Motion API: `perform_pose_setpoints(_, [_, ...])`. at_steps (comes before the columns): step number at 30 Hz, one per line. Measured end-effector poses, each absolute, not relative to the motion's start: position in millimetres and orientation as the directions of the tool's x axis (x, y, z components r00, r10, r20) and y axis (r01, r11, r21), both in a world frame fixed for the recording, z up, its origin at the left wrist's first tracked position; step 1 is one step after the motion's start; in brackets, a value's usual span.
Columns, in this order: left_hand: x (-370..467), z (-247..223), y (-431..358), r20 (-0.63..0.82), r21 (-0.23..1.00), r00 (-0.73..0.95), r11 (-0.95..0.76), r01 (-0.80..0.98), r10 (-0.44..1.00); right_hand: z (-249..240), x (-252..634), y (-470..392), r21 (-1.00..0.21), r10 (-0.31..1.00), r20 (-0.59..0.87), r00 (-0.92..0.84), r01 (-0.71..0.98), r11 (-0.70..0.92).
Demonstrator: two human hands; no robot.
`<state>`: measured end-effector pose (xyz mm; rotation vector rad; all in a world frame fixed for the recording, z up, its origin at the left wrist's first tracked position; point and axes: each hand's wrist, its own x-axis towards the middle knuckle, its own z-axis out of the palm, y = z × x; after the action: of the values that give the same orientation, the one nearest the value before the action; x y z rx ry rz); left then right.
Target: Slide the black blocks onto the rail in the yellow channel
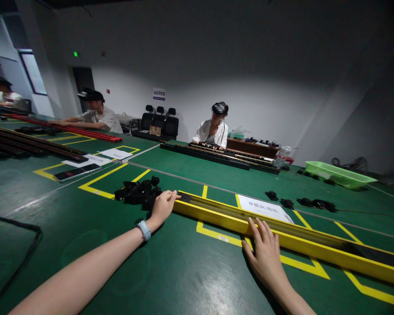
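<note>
A long yellow rail with a dark channel lies across the green table and runs off to the right. At its left end, my left hand has its fingers bent together against the rail tip, beside a small black piece in the channel; whether it grips that piece is unclear. My right hand rests on the rail's near side with fingers spread. Just left of my left hand is a pile of black parts. A printed white sheet lies behind the rail.
A phone and papers lie at left, near stacked dark rails and a red rail. More black parts and a green basket are at right. Across the table, a person works at black rails.
</note>
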<state>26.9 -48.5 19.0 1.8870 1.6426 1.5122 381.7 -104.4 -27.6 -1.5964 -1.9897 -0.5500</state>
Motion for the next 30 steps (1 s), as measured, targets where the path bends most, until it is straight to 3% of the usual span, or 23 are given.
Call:
perform_pose_setpoints(13, [32.1, 25.2, -54.0, 0.591, 0.514, 0.112, -0.48, 0.711, 0.799, -16.2, 372.2, -114.1, -0.046, 0.752, 0.631, -0.192, 0.958, 0.283])
perform_pose_setpoints(21, [39.2, 34.2, -61.2, 0.61, 0.392, 0.205, -0.516, 0.762, 0.766, -2.9, 361.2, -125.8, -0.059, 0.753, 0.567, -0.334, 0.895, 0.442])
perform_pose_setpoints(30, [46.3, 36.5, -61.9, 0.631, 0.255, 0.287, -0.542, 0.801, 0.721, 0.1, 359.6, -129.8, -0.041, 0.755, 0.53, -0.385, 0.878, 0.477])
